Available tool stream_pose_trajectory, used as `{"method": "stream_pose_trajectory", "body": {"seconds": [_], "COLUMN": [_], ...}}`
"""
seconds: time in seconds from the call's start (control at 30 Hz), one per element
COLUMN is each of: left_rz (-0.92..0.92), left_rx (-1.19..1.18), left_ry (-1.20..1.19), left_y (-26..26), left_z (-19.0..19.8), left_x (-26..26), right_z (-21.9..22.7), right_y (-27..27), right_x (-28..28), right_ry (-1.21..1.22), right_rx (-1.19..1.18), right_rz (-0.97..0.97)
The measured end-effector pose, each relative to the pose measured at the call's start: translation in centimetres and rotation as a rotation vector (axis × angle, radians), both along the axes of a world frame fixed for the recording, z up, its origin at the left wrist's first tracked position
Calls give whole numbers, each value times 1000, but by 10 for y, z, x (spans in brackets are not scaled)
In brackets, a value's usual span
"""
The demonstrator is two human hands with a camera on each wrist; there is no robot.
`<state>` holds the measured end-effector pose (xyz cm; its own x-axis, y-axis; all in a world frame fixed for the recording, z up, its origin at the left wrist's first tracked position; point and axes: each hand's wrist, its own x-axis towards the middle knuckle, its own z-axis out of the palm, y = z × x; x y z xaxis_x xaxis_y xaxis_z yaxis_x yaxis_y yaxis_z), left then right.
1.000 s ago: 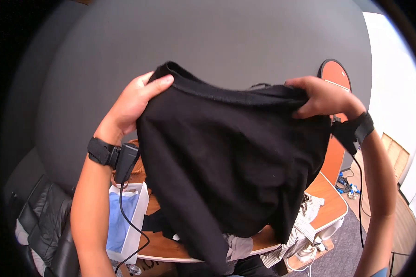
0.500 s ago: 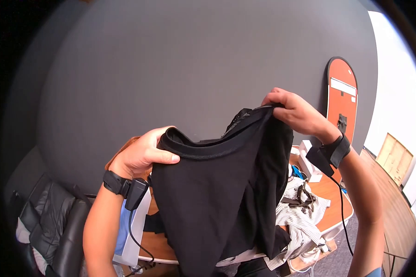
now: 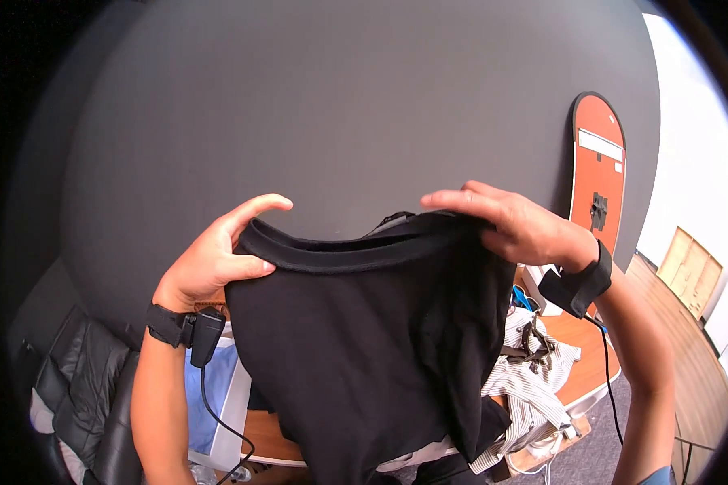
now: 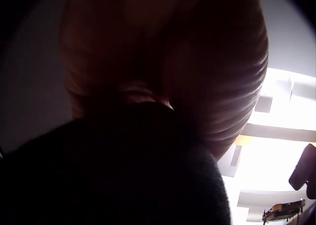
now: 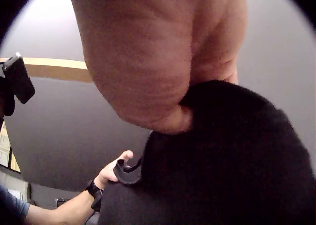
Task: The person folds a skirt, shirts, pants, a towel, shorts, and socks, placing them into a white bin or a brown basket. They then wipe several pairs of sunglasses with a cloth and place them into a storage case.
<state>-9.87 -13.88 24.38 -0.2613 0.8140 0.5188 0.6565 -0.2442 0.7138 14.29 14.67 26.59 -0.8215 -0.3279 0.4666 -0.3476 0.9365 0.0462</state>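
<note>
A black garment (image 3: 356, 339) hangs from both hands in the head view, its ribbed band running along the top between them. At the band's left end my left hand (image 3: 214, 263) grips the cloth, thumb in front and index finger raised. My right hand (image 3: 526, 222) holds the right top corner, thumb below, with its fingers extended over the edge. Dark cloth (image 4: 113, 175) fills the lower left wrist view under the shadowed hand. In the right wrist view the thumb presses against the black fabric (image 5: 237, 161), and the left hand (image 5: 108, 174) shows beyond it at the other end.
Behind the garment is a wooden table (image 3: 271, 436) with a white box (image 3: 233, 412) holding blue cloth (image 3: 202, 396) at left. A striped garment (image 3: 526, 396) lies at right. A black leather chair (image 3: 89, 396) stands at left, an orange board (image 3: 598, 174) against the wall.
The garment was lowered and narrowed from its earlier wide spread. Since half a second ago, the left hand moved left and up, the right hand slightly down, and the right fingers straightened.
</note>
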Motion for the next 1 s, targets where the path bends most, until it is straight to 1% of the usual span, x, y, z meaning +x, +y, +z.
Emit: {"method": "stream_pose_trajectory", "body": {"seconds": [0.03, 0.1, 0.13, 0.2, 0.23, 0.3, 0.33, 0.4, 0.43, 0.5, 0.53, 0.6, 0.63, 0.7, 0.73, 0.77, 0.83, 0.87, 0.9, 0.97, 1.0], "left_rz": [-1, -115, -116, -153, -155, -96, -97, 32, 32, 102, 102, 91, 90, 222, 225, 239, 257, 270, 285, 349, 330], "left_rx": [0, -69, -70, -138, -139, -171, -172, -202, -203, -257, -259, -256, -255, -303, -303, -275, -248, -228, -209, -215, -194], "left_ry": [2, -206, -201, -125, -122, -55, -54, 46, 47, 91, 90, 209, 203, 348, 344, 352, 359, 368, 376, 428, 359], "left_y": [-2, -7, -6, -4, -4, -3, -3, -1, -1, -1, -2, -2, 1, 0, -1, -2, -4, -4, -5, -10, -11], "left_z": [2, 5, 5, 4, 5, 7, 9, 15, 16, 20, 22, 27, 22, 26, 25, 22, 20, 19, 19, 25, 27], "left_x": [0, 4, 0, -9, -8, -4, 1, 13, 14, 15, 16, 19, 17, 18, 14, 8, -1, -6, -8, -5, -2], "right_z": [1, 1, 0, -1, -2, -4, -5, -8, -10, -11, -10, -8, -8, 11, 11, 13, 20, 24, 27, 26, 28], "right_y": [-4, -15, -19, -26, -28, -31, -31, -30, -28, -27, -29, -33, -34, -42, -30, -21, -13, -15, -13, 2, 7], "right_x": [4, 12, 14, 15, 15, 15, 13, 8, 6, 2, 1, -3, -5, -5, -6, -8, -10, -8, -9, -14, -14], "right_ry": [2, -148, -144, -190, -187, -148, -147, -182, -181, -313, -313, -444, -450, -607, -565, -567, -522, -525, -469, -263, -208], "right_rx": [0, 189, 187, 349, 348, 342, 341, 331, 330, 367, 365, 347, 350, 159, 108, 112, -205, -324, -341, -348, -444], "right_rz": [-1, -99, -101, -186, -188, -301, -303, -383, -383, -438, -437, -498, -498, -531, -485, -482, -329, -396, -404, -279, -284]}}
